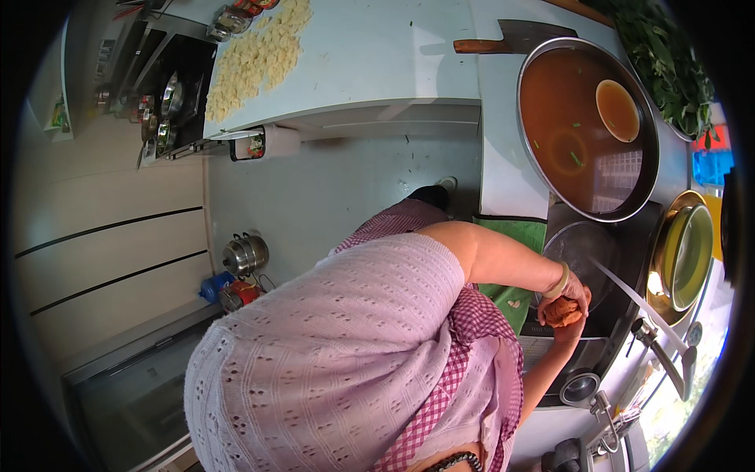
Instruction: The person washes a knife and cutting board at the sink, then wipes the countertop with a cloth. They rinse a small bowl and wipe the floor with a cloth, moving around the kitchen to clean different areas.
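Over the dark sink [613,329], both hands are closed round a crumpled orange-brown cloth [562,313]. My left hand [576,293], with a bangle at its wrist, covers it from above in the picture. My right hand [572,329] grips it from the lower side, its fingers partly hidden. Beside the hands a round basin [580,240] sits in the sink. The faucet [667,363] stands at the sink's far edge, and a long pale streak, its spout or a stream of water, reaches toward the basin. A green cloth [511,236] hangs over the counter's front edge.
A large steel basin [525,149] of reddish-brown liquid with a floating bowl [617,110] stands beside the sink. A cleaver [511,38] lies near it, by leafy greens [664,63]. Stacked bowls [690,259] sit beyond. Pale dough pieces [255,63] cover another counter.
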